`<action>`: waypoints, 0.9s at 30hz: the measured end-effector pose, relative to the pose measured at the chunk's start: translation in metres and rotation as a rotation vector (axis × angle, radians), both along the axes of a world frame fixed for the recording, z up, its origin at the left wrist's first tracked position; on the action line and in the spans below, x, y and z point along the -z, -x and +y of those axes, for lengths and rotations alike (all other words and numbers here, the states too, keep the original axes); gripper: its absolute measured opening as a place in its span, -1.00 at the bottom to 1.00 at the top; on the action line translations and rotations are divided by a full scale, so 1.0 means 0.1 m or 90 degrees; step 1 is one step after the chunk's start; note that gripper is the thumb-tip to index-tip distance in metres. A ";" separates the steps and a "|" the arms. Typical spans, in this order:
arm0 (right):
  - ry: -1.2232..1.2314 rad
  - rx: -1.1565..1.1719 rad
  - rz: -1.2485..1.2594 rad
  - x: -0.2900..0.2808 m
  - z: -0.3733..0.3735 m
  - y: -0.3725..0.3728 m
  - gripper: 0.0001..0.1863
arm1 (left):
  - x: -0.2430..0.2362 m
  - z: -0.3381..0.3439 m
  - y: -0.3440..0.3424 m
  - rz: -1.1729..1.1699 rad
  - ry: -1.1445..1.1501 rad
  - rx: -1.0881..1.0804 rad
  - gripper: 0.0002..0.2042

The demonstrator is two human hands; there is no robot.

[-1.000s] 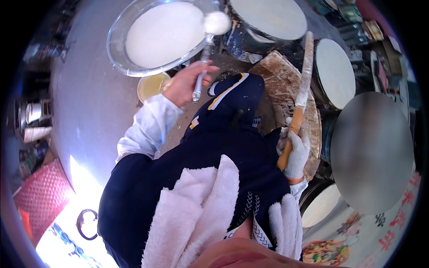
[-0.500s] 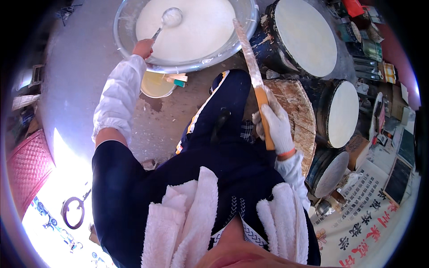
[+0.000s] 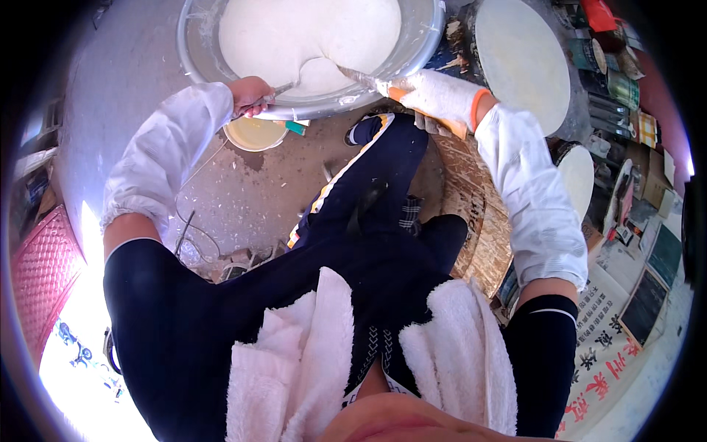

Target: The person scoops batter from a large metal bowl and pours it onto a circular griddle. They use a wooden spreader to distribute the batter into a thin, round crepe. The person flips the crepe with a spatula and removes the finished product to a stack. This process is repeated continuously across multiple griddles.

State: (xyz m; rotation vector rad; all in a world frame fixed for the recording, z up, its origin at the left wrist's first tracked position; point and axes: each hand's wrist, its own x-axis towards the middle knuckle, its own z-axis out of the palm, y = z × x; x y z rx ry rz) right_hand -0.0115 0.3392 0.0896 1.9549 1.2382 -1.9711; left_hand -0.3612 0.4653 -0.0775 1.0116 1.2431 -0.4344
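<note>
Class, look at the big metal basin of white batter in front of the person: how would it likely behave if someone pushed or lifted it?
The basin looks wide and nearly full of white batter, so it is probably heavy and hard to shift. The liquid would likely slosh if it were shoved. Its rim shows batter smears, so it may be slippery to grip.

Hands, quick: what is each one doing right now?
Left hand: closed on a ladle handle at the batter basin.
Right hand, gloved: closed on a long scraper.

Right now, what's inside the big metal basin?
The metal basin holds smooth white batter. A ladle from the left hand and a blade from the gloved right hand dip in. The basin's bottom is covered.
</note>
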 end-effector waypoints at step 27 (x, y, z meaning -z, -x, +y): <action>-0.776 0.344 0.108 -1.14 -0.86 0.77 -0.29 | -2.31 -1.32 -1.22 -0.481 -0.477 -0.596 -0.69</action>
